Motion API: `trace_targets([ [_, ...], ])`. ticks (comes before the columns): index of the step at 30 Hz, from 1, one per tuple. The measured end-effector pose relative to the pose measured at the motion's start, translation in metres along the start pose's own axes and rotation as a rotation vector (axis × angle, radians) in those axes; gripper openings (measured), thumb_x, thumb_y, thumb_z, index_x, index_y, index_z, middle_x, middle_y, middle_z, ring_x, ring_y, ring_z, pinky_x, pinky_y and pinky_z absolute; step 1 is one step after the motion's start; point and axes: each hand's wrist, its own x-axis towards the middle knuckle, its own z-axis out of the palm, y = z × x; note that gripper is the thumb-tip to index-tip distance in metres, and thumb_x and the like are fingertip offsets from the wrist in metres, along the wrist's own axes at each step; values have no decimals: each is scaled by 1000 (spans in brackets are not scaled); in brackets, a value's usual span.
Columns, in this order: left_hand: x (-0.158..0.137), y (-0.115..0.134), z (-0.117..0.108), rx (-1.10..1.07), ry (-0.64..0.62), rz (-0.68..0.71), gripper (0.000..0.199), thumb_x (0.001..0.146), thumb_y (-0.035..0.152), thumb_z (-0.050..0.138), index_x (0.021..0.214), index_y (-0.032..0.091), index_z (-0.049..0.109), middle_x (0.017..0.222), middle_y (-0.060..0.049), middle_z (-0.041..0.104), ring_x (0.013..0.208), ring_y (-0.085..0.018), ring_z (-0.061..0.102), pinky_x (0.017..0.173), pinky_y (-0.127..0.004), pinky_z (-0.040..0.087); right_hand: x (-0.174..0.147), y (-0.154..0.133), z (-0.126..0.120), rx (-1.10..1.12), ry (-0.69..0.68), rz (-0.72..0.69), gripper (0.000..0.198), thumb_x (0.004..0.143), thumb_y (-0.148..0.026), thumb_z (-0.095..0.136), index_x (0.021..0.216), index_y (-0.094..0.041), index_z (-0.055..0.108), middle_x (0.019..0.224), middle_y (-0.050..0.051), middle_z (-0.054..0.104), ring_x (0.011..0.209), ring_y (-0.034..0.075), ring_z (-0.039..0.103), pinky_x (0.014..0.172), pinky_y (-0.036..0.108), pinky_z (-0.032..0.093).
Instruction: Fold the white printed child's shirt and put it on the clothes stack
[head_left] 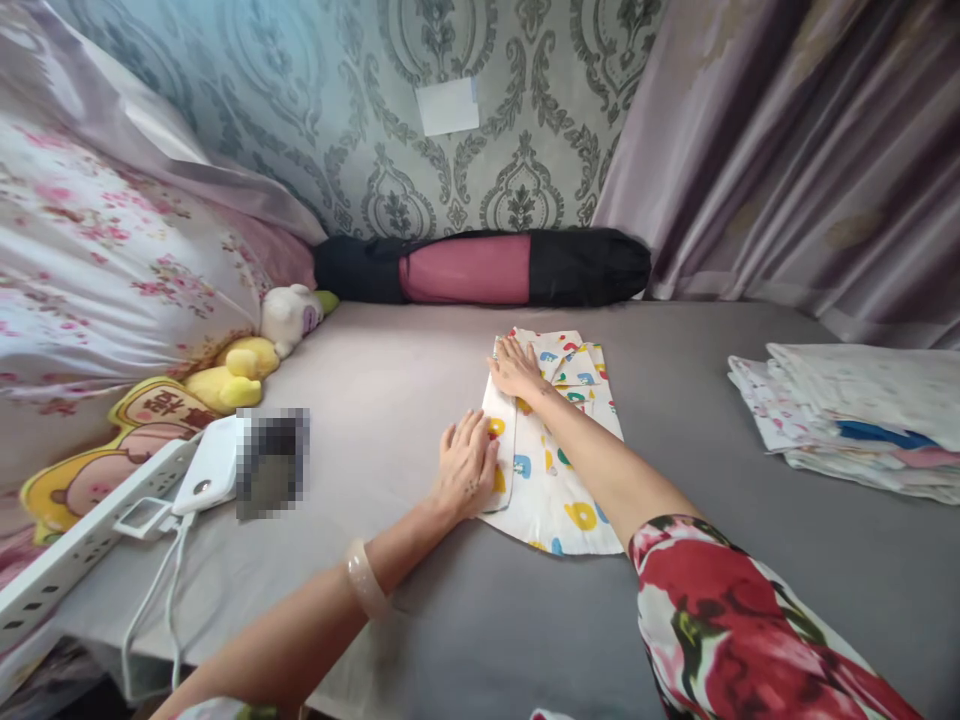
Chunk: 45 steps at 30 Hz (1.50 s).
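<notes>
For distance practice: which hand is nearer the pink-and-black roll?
Right: the right hand is short of the roll, on the printed cloth; the left hand lies farther off, toward the wearer.

Printed cloth [541, 475]: white ground, scattered motifs in yellow, blue, red and green. Surface beneath [390, 370]: plain grey. Stacked cloths [892, 390]: mostly white, small pink-red print at left edge; one blue band, one pink strip. Right sleeve [735, 610]: large red blooms, green leaves, white and black between. Bangle [367, 580]: milky, pale. Wallpaper [521, 185]: silvery grey, darker damask scrolls and medallions. Wall sheet [448, 107]: white. Long roll [465, 268]: black ends, dusty-pink middle. Curtain [780, 170]: muted mauve, faint beige motifs. Floral fabric [127, 250]: white, pink blossom sprays. Plush toys: one yellow [225, 385], one white [285, 318]. Power strip [97, 530], cables [176, 570]: white.
</notes>
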Motion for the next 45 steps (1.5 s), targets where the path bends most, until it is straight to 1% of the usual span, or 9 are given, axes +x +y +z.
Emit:
trace_targets([
  [5,4,-9,4,-46,150,-181,35,94,23,32,124,16,48,140,-14,50,138,-25,36,112,-47,30,-5,-12,6,-4,-28,57,61,98,-38,19,149,-5,26,158,13,20,146,24,13,117,46,9],
  [12,7,-9,-1,-59,147,-212,36,90,17,34,123,16,48,140,-13,50,139,-24,34,114,-46,27,-16,-13,6,17,-24,28,60,97,-35,20,148,-4,28,158,12,23,146,23,15,118,45,9],
  [19,6,-11,-4,-119,181,-234,42,88,11,29,123,21,49,138,-10,53,139,-20,35,114,-46,26,-62,-27,9,20,-14,-67,59,97,-35,22,146,-4,32,157,13,23,145,24,16,117,44,8],
  [23,6,-11,-6,-124,188,-270,41,87,10,29,122,18,49,136,-10,53,139,-20,35,115,-44,25,-89,-38,11,-6,-55,-117,59,98,-37,23,147,-5,31,158,14,21,146,25,14,118,45,4],
  [29,6,-10,-9,-126,157,-284,41,89,11,28,123,16,48,138,-11,52,140,-19,33,116,-41,23,-135,-56,-1,-12,-132,-204,60,99,-39,19,149,-7,27,159,14,16,147,25,9,117,48,2],
  [35,5,-13,-10,-182,194,-288,39,90,15,28,122,18,49,135,-12,55,137,-20,38,115,-46,25,-170,-64,-9,59,-198,-343,62,98,-36,22,150,-3,23,158,15,16,147,27,8,118,47,1],
  [38,3,-16,-9,-191,213,-268,38,90,17,28,121,22,49,133,-9,57,136,-19,40,113,-46,28,-167,-55,-12,124,-234,-371,62,97,-38,24,150,-5,24,158,15,16,147,25,10,119,44,5],
  [40,3,-17,-8,-172,188,-257,37,90,16,29,120,23,49,133,-8,57,135,-19,42,112,-46,28,-157,-45,-14,143,-223,-337,61,97,-38,26,149,-7,26,158,14,18,147,24,12,119,43,9],
  [45,14,-12,1,-92,83,-180,34,88,15,33,115,26,50,133,-6,57,132,-19,44,111,-50,27,-113,-5,-26,90,-4,-111,53,96,-31,31,144,-9,35,156,14,28,144,26,21,117,44,12],
])
